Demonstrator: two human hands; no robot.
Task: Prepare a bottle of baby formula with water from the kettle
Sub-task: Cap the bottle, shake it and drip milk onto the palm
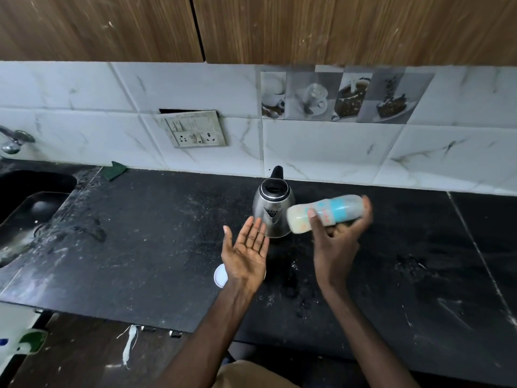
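Above the tabletop point(140, 233), head view: bottle point(327, 212) lay near-horizontal, milky end leftward.
Right hand point(340, 233): clamped on bottle.
Left hand point(247, 249): spread, palm up, empty, just beside bottle's left end.
Kettle point(272, 207): behind both.

Home kitchen: black stone counter point(140, 233) w/ sink point(28, 203) & tap point(14, 140), marble-look tile backsplash point(321, 147), wood cabinets point(335, 26), steel electric kettle point(271, 211).

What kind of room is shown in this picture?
Most likely a home kitchen: a black stone countertop with a sunken sink, a steel electric kettle, and white marble-look wall tiles under wooden cabinets.
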